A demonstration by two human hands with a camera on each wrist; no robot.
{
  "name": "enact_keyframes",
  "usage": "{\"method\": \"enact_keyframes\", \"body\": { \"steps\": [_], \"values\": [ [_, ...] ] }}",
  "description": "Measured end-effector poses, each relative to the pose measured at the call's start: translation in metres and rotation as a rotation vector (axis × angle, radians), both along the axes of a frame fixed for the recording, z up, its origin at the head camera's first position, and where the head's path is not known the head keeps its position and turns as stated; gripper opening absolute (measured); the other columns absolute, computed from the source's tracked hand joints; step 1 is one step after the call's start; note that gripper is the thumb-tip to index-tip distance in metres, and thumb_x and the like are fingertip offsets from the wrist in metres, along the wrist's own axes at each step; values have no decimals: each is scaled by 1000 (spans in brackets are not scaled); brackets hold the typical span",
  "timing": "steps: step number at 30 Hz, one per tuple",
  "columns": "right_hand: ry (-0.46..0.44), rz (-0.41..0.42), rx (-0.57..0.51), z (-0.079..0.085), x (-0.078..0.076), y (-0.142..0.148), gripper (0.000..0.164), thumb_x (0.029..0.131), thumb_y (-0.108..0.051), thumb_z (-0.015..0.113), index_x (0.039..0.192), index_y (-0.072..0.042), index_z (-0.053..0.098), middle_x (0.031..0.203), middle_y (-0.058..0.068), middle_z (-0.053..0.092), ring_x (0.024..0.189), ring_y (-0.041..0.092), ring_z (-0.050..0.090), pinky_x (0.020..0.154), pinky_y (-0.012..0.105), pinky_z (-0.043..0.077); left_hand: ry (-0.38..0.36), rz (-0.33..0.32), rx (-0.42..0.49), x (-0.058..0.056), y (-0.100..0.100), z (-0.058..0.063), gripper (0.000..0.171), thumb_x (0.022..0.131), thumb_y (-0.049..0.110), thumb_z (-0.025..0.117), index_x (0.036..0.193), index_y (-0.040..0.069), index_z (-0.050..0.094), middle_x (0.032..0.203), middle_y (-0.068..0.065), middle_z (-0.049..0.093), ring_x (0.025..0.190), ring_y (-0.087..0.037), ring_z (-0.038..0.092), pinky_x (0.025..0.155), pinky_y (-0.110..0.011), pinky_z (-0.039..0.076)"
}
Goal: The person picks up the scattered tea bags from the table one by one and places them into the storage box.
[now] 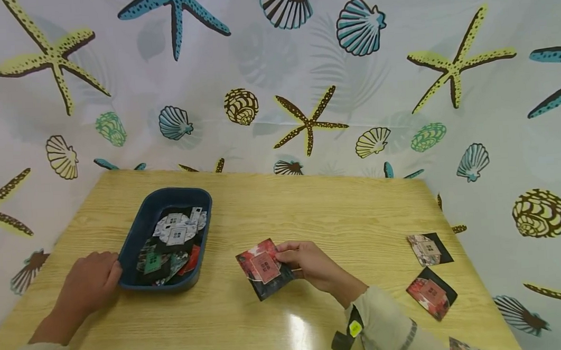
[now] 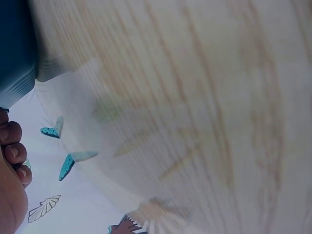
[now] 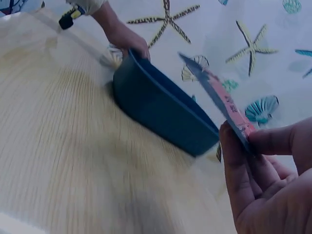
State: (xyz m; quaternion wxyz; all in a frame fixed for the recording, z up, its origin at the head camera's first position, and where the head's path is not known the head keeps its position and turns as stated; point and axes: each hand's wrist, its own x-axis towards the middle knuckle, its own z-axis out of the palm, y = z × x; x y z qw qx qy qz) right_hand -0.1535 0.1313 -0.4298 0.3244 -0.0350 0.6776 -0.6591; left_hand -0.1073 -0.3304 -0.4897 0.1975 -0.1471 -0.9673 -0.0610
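My right hand (image 1: 309,260) pinches a square red-and-dark packet (image 1: 265,269) between thumb and fingers, near its right edge. It is held tilted above the wooden table, right of a dark blue plastic tub (image 1: 203,253). In the right wrist view the packet (image 3: 222,100) appears nearly edge-on, with the thumb on its printed face. My left hand (image 1: 88,283), fingers curled, grips the tub's near left corner, thumb against the rim. Inside the tub lie several packets: white-and-black ones (image 1: 180,228), a green-and-dark one (image 1: 153,261) and a red one (image 1: 190,260).
To the right on the table (image 1: 311,210) lie a beige-and-black packet (image 1: 429,249) and a red-and-black packet (image 1: 431,293). Another packet (image 1: 463,347) shows partly at the bottom edge, near the right sleeve (image 1: 392,317). A cloth (image 1: 255,54) printed with starfish and shells hangs behind.
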Motion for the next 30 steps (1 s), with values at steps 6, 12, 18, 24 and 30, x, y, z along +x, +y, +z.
{"method": "enact_keyframes", "body": {
  "steps": [6, 12, 18, 24, 30],
  "values": [
    [14, -21, 10, 19, -10, -57, 31, 97, -14, 60, 124, 0, 64, 91, -4, 70, 77, 7, 66, 66, 23, 53, 6, 4, 14, 1, 1, 1, 34, 96, 8, 44, 64, 17, 36, 59, 5, 28, 55, -11, 20, 56, -25, 16],
    [-2, -48, -16, 32, -23, -108, 33, 97, -4, 56, 129, 1, 62, 96, 5, 70, 68, 5, 63, 60, 17, 51, -16, 13, 16, 1, 0, -1, 33, 96, 8, 43, 65, 17, 37, 61, 5, 30, 57, -11, 23, 57, -26, 18],
    [-23, -83, 5, 27, -38, -156, 39, 97, -1, 55, 135, 3, 57, 127, 20, 65, 87, 17, 72, 74, 21, 57, -16, 3, 34, -1, 0, -2, 35, 96, 8, 46, 63, 18, 36, 60, 6, 29, 55, -9, 21, 57, -26, 19],
    [32, -142, 22, 24, -53, -192, 43, 93, 4, 55, 137, 7, 54, 139, 23, 56, 116, 33, 67, 94, 37, 56, -46, 19, 41, -1, -2, -2, 36, 96, 8, 46, 63, 18, 36, 59, 6, 29, 55, -9, 21, 57, -26, 20],
    [115, -182, 82, 21, -61, -212, 29, 90, 7, 49, 117, 8, 61, 124, 14, 61, 69, 10, 43, 65, 29, 38, -34, 20, 32, 1, -1, -1, 34, 95, 8, 49, 64, 18, 37, 59, 6, 30, 55, -9, 23, 58, -26, 21]
  ]
}}
